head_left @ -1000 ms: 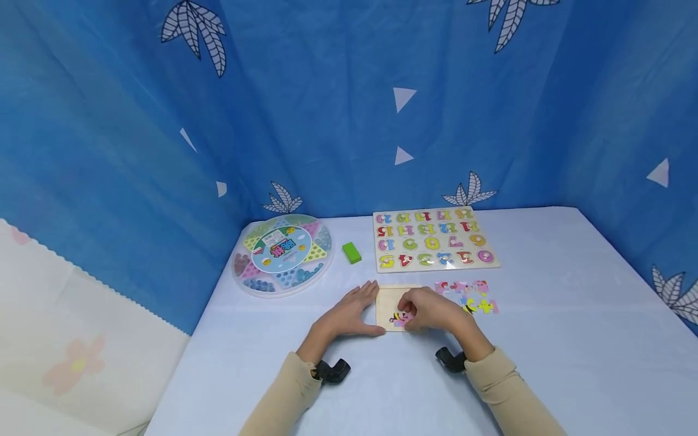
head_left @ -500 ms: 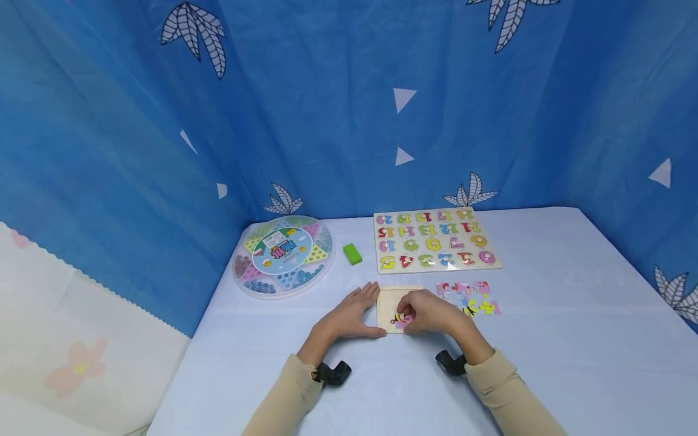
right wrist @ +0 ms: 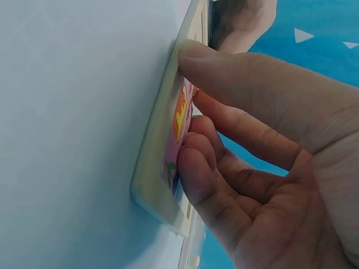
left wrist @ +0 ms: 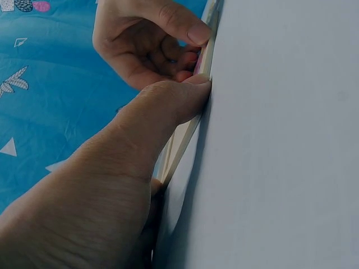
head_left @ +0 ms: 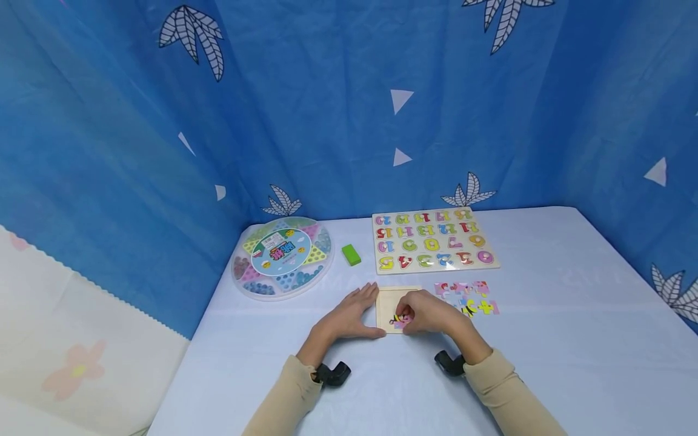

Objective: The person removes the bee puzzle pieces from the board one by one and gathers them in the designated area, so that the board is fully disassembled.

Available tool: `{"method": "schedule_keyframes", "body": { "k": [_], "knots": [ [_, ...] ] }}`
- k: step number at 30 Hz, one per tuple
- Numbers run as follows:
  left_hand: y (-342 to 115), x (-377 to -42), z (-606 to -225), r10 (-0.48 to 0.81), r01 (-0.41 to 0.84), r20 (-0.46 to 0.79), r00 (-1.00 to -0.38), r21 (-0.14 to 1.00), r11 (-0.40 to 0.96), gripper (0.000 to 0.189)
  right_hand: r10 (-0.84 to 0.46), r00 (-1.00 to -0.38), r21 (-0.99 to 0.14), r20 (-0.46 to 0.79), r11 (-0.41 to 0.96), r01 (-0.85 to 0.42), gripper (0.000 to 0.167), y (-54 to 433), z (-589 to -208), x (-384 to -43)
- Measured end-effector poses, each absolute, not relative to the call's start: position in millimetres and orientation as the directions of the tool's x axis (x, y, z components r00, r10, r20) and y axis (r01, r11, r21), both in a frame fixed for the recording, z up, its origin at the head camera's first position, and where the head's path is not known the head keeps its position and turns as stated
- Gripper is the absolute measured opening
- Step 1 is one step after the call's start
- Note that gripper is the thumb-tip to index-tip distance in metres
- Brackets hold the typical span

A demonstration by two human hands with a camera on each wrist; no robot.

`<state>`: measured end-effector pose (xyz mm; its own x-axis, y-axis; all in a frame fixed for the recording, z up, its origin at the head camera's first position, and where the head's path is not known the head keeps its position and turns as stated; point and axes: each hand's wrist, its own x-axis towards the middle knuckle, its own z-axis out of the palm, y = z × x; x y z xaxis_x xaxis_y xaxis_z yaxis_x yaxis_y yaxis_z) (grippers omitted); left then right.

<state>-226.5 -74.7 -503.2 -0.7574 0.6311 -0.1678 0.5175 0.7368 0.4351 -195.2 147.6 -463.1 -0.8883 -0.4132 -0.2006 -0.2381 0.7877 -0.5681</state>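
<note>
A small square wooden puzzle tray (head_left: 385, 306) lies on the table between the hands. My left hand (head_left: 349, 316) rests along its left side, fingers stretched to the far corner and thumb (left wrist: 193, 92) against the near edge. My right hand (head_left: 433, 312) bends over the tray's near right part, fingers curled onto a colourful puzzle piece (right wrist: 179, 115) inside. In the right wrist view its thumb (right wrist: 196, 53) lies on the near rim. A bee picture (head_left: 400, 320) shows beside the right fingertips; the hand hides the tray's right side.
Loose puzzle pieces (head_left: 480, 306) lie to the right of the tray. A wooden number board (head_left: 436, 239) is behind it, with a green block (head_left: 351, 254) to its left. A round marble game board (head_left: 283, 254) sits at the back left, near the blue curtain (head_left: 349, 121).
Both hands keep their places at the tray. The head view shifts very slightly; nothing else visibly moves.
</note>
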Motion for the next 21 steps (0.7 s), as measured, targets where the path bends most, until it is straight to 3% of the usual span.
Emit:
{"method": "schedule_keyframes", "body": {
  "k": [21],
  "knots": [
    [-75.5, -226.1, -501.7, 0.635, 0.520, -0.165, -0.755, 0.440, 0.732, 0.103, -0.459, -0.874, -0.588, -0.161, 0.756, -0.289, 0.027, 149.4, -461.2, -195.8]
  ]
}}
